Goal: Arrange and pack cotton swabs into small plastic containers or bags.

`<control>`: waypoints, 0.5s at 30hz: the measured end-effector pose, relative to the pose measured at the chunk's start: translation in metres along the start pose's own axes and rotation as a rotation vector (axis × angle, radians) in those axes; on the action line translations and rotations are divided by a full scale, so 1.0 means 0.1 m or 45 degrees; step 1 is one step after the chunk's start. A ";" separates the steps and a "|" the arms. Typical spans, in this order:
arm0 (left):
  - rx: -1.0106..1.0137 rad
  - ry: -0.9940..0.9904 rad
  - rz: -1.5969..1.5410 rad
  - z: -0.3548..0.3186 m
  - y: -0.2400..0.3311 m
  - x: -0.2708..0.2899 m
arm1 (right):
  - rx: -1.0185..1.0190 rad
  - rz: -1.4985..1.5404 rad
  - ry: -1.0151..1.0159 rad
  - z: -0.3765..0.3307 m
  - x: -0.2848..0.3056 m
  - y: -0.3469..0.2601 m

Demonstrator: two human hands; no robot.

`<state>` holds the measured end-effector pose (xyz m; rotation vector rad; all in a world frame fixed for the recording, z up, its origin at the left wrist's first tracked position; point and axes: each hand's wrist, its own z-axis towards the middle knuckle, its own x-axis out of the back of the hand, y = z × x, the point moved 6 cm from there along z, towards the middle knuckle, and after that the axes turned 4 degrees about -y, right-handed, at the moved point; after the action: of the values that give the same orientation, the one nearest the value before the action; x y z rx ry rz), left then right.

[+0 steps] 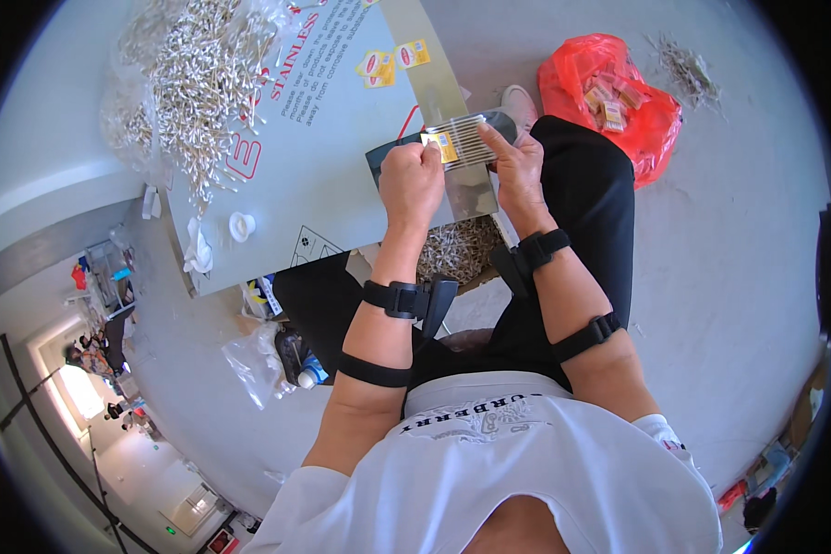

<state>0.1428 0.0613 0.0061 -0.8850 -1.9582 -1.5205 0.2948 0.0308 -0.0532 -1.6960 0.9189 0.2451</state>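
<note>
Between my hands, over the table's near right corner, is a flat row of cotton swabs [474, 143] lying side by side, with a small yellow label card [441, 146] at its left end. My left hand [411, 185] is closed, its thumb and curled fingers pinching the card end. At the other end, my right hand [522, 175] grips the swabs between thumb and fingers. Part of a dark flat piece [379, 159] shows beside my left hand; I cannot tell what it is. Several more yellow label cards [377, 66] lie on the table beyond my hands.
A large heap of loose cotton swabs [203, 83] in clear plastic covers the far left of the table [277, 198]. A white round cap [241, 226] sits near its left edge. Below is a box of swabs [462, 249]. On the right floor stands a red plastic bag [651, 152] with packs inside.
</note>
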 end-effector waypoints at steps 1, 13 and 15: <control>-0.001 -0.001 0.002 -0.01 0.03 -0.01 | 0.001 0.012 -0.010 -0.01 -0.01 -0.01; -0.109 0.055 0.474 0.01 0.32 0.05 | 0.003 -0.005 -0.009 -0.02 -0.03 -0.05; -0.010 -0.056 0.198 0.03 0.21 -0.01 | 0.002 -0.022 0.000 -0.03 -0.03 -0.06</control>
<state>0.1595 0.0677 0.0180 -1.0565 -1.8675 -1.4313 0.2966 0.0301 -0.0462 -1.7019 0.9037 0.2325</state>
